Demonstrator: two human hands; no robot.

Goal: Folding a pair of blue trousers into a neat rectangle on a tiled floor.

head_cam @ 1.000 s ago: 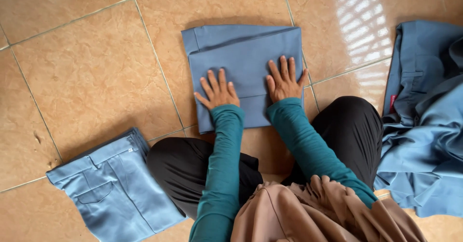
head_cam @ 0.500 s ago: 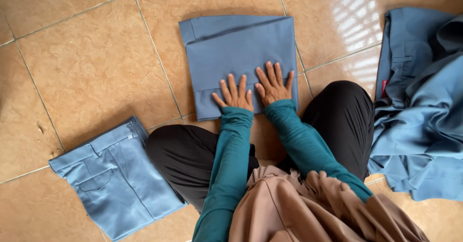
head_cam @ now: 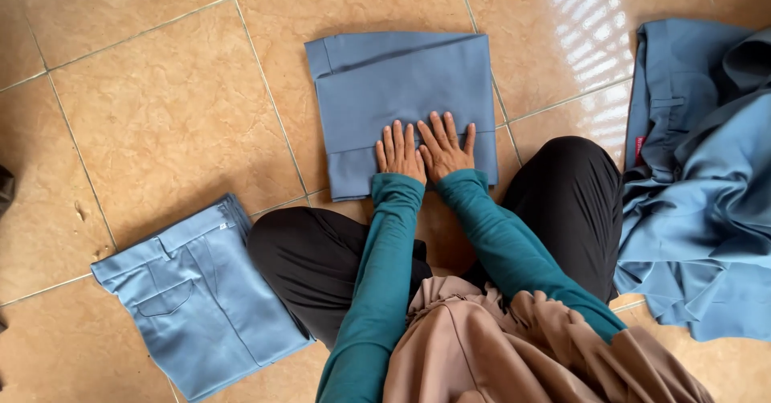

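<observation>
Head view: I see the folded blue garment [head_cam: 401, 90] flat on the tiled floor [head_cam: 161, 114], upper centre of frame. Left hand [head_cam: 399, 155] and right hand [head_cam: 446, 147] side by side, both spread flat, palms down on its lower edge, gripping nothing. Folded lighter trousers [head_cam: 201, 294] lower left; loose blue pile [head_cam: 699, 210] at right edge.

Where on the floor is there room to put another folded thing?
Bare tile lies left of the folded blue cloth, above the folded trousers. A smaller patch sits between that cloth and the blue pile. It is crowded near both hands and the knees.
</observation>
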